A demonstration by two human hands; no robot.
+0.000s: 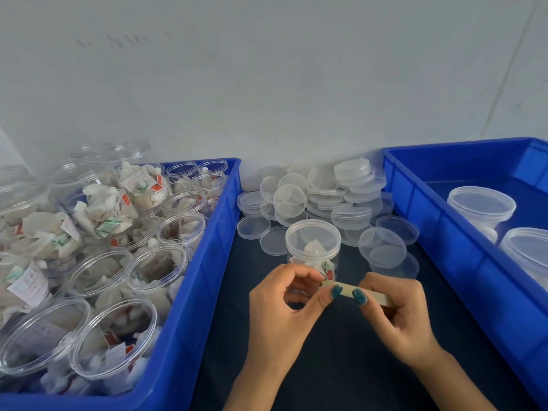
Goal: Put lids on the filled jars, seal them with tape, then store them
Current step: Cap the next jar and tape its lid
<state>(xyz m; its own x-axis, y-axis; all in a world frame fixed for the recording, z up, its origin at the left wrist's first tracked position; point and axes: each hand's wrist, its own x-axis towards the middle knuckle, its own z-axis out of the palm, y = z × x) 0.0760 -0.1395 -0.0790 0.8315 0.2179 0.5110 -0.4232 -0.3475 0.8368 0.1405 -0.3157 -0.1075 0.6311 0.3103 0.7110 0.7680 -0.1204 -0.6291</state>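
left hand [284, 304] and right hand [394, 310] pinching tape [355, 292], lidded jar [313, 247] just behind

1. A pale wall [267, 84] rises behind the bench's far edge, with faint grey smudges [124, 40] at its upper left.
2. A thin line [510, 63] slants down the wall at the right.
3. The bench [350, 351] has a dark top.
4. A blue left crate [189, 307] sits at its left edge, and a blue right crate [444, 262] at its right edge.

Clear jar [310, 260], lid [313, 232] on, stands upright — pale tape [345, 291] stretched level just before it.
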